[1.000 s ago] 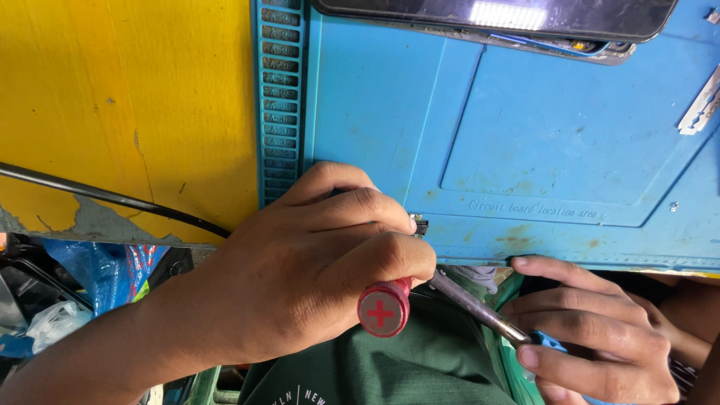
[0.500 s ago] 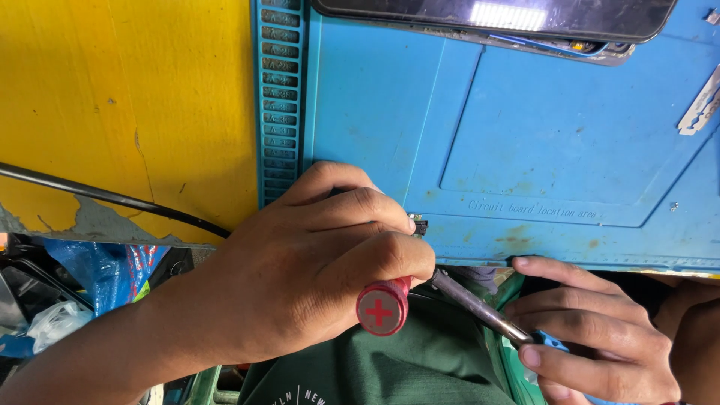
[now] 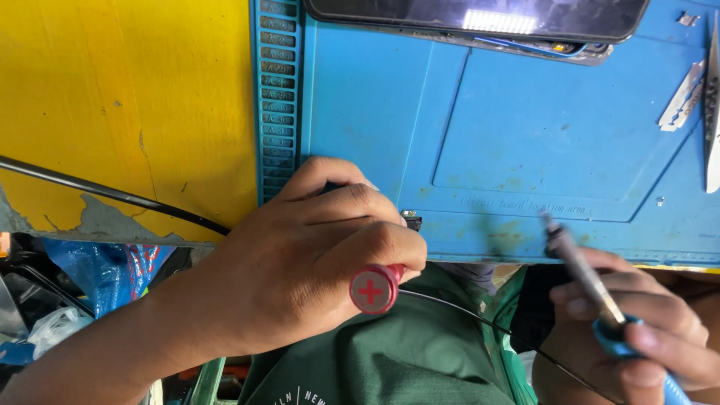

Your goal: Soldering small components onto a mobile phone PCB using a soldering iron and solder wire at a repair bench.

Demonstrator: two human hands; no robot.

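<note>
The left hand (image 3: 300, 262) is curled tight around a red screwdriver (image 3: 375, 287), whose round red end with a cross on it pokes out toward the camera. The tip of the tool is hidden under the fingers, so I cannot tell what it touches. A tiny dark part (image 3: 412, 220) sits just past the fingertips, at the near edge of the blue mat (image 3: 390, 112). The right hand (image 3: 637, 330) grips a soldering iron (image 3: 581, 266) by its blue handle, fingers wrapped around it. The iron's grey metal tip points up at the near edge of the blue mat, a little way right of the tiny dark part. A thin black wire (image 3: 480, 319) runs across the green shirt (image 3: 390, 360) below the mat. A dark phone (image 3: 480, 16) lies at the far edge of the blue mat. Two pale metal blades (image 3: 686, 94) lie at the right side of the mat. Left of the mat the surface (image 3: 120, 97) is yellow, and a black cable (image 3: 105, 191) crosses it. Blue plastic bags (image 3: 105, 266) sit below the yellow edge, left of the mat.
</note>
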